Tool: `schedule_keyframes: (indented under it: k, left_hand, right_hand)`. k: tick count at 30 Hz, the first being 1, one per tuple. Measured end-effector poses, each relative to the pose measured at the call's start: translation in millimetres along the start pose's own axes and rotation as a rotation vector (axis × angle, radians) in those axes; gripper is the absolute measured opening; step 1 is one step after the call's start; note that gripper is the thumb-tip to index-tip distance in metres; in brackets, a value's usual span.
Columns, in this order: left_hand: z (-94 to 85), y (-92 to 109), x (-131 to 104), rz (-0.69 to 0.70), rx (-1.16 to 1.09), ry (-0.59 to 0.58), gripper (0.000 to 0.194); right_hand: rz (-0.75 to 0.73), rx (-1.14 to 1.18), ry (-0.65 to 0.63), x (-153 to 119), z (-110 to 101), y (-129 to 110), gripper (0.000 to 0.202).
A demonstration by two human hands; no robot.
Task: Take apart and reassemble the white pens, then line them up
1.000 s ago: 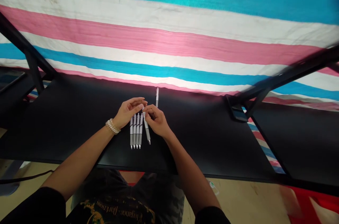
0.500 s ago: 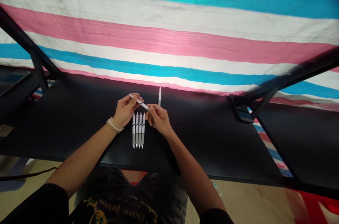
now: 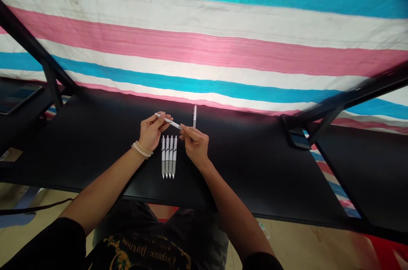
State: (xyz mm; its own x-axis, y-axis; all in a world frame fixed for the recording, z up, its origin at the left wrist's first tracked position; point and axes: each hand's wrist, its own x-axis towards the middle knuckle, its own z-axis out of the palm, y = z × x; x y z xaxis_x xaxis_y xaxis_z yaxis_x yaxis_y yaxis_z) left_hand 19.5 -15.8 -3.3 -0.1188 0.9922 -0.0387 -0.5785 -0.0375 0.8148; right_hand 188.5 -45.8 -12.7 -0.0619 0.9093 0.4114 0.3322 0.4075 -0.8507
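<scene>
Left hand (image 3: pixel 151 133) and right hand (image 3: pixel 196 143) pinch a click pen (image 3: pixel 172 123); likely light, stiff. Hold its barrel (image 3: pixel 175 124); slickness is unclear.

From the head we look forward and down, near the flat black tabletop (image 3: pixel 255 168) mid-frame, towards a blue-white-pink striped sheet (image 3: pixel 204 55), perhaps plastic, filling the top.

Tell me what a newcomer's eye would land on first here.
The broad striped sheet, turquoise, white and pink, fills the upper view and would probably draw the eye first. Below it, four white-and-grey pens lie side by side on the black table. The left hand and right hand hold another pen just beyond that row.
</scene>
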Motion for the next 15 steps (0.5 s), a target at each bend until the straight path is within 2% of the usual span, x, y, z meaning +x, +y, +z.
schedule_keyframes:
  k: [5,9,11,13,15]
  left_hand:
    - [-0.9,-1.7,0.2,-0.019,-0.043,0.009,0.029]
    - [-1.4,-2.0,0.3,-0.034,-0.05,0.02,0.029]
    - [-1.7,-1.6,1.1,-0.03,-0.057,0.021,0.029]
    - [-1.8,-0.8,1.9,-0.017,-0.063,0.019,0.028]
    - [-1.2,0.0,2.2,-0.003,-0.06,0.009,0.028]
  right_hand:
    - [-0.209,-0.201,-0.015,-4.1,-2.9,6.3,0.036]
    - [-0.313,-0.257,0.019,-3.5,-2.9,9.4,0.032]
    - [-0.264,-0.167,0.034,-1.4,-0.9,8.4,0.028]
    - [-0.104,0.011,0.016,1.7,1.3,5.9,0.029]
    - [0.09,0.202,-0.054,5.3,2.3,2.9,0.033]
